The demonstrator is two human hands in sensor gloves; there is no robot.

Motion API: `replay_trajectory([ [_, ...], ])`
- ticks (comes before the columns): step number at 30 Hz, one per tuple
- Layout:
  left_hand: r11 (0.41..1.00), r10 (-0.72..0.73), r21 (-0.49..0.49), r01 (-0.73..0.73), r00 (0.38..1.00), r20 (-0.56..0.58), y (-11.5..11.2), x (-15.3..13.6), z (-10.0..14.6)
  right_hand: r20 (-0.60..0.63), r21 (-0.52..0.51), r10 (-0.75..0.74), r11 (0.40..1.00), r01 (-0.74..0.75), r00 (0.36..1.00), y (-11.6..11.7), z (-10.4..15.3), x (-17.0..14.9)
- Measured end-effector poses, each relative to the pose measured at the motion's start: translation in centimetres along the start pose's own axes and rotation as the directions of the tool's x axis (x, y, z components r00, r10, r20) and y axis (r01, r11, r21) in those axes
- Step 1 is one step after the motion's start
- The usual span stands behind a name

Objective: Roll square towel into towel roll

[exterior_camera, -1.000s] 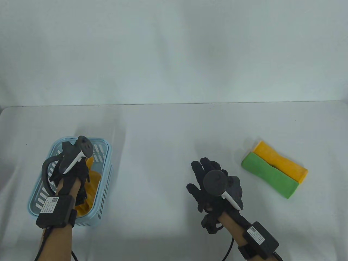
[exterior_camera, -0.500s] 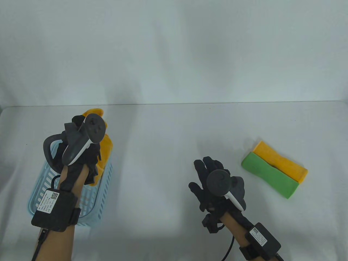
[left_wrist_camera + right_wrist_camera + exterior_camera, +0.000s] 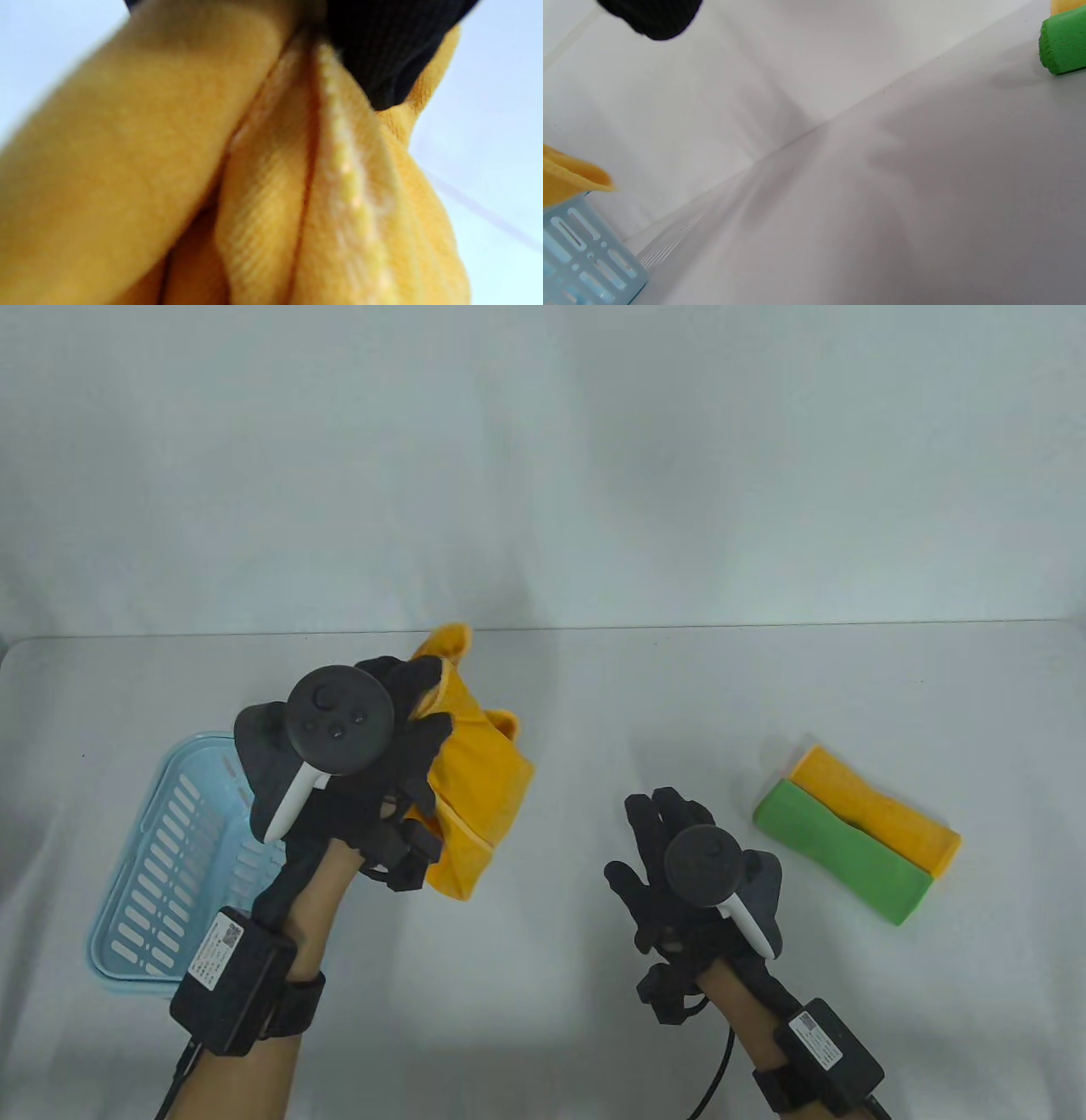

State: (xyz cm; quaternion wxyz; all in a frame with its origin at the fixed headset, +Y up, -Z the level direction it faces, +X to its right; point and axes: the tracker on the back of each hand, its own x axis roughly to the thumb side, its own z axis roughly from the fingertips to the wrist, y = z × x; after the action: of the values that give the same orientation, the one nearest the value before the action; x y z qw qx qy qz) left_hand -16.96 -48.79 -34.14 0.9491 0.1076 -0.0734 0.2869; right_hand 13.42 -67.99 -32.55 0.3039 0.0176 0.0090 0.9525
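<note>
Lifted from basket [image 3: 153, 891], towel [image 3: 475, 780] hangs in left hand [image 3: 382, 780].

The left hand [image 3: 399, 763] has lifted the yellow towel [image 3: 475, 780] out of the basket [image 3: 161, 865], rightward.

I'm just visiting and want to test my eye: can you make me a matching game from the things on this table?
Things:
1. yellow towel
2. green towel roll
3. blue basket
4. right hand

States:
A. open, holding nothing
B. lying beside a yellow roll
C. gripped in the left hand, lifted
D. nothing visible inside

Pairs: 1-C, 2-B, 3-D, 4-A
</note>
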Motion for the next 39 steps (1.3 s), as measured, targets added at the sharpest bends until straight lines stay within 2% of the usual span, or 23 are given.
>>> replay_trajectory([
  [5, 0.990, 0.126, -0.066, -0.125, 0.992, 0.012, -4.8, -0.9, 0.9, -0.036, -0.015, -0.049, 0.999, 0.048, 0.998, -0.7, -0.2, -1.0],
  [9, 0.982, 0.166, -0.090, -0.165, 0.986, 0.009, -7.9, -1.9, 2.0, -0.053, -0.022, -0.071, 0.997, 0.070, 0.996, -1.0, -0.3, -1.5],
  [13, 0.977, 0.188, -0.110, -0.185, 0.982, 0.021, -9.6, -2.9, 2.9, -0.055, -0.024, -0.072, 0.997, 0.071, 0.996, -1.0, -0.3, -1.5],
  [23, 0.942, 0.282, -0.200, -0.268, 0.958, 0.048, -10.8, -5.2, 4.1, -0.032, -0.018, -0.052, 0.999, 0.052, 0.998, -0.4, -0.5, -1.2],
  [27, 0.927, 0.286, -0.268, -0.261, 0.956, 0.059, -11.4, -5.6, 4.0, 0.085, -0.034, -0.124, 0.991, 0.128, 0.989, -1.0, 0.0, 0.0],
  [31, 0.896, 0.316, -0.346, -0.278, 0.947, 0.057, -12.5, -5.4, 4.0, 0.309, -0.014, -0.193, 0.978, 0.208, 0.931, -2.3, 1.0, 2.2],
  [34, 0.882, 0.294, -0.410, -0.232, 0.951, 0.094, -13.2, -4.7, 4.1, 0.383, -0.036, -0.168, 0.980, 0.197, 0.908, -3.0, 1.5, 3.4],
  [39, 0.857, 0.289, -0.478, -0.191, 0.947, 0.140, -14.1, -3.8, 4.3, 0.409, -0.018, -0.127, 0.989, 0.147, 0.904, -2.7, 1.6, 3.6],
])
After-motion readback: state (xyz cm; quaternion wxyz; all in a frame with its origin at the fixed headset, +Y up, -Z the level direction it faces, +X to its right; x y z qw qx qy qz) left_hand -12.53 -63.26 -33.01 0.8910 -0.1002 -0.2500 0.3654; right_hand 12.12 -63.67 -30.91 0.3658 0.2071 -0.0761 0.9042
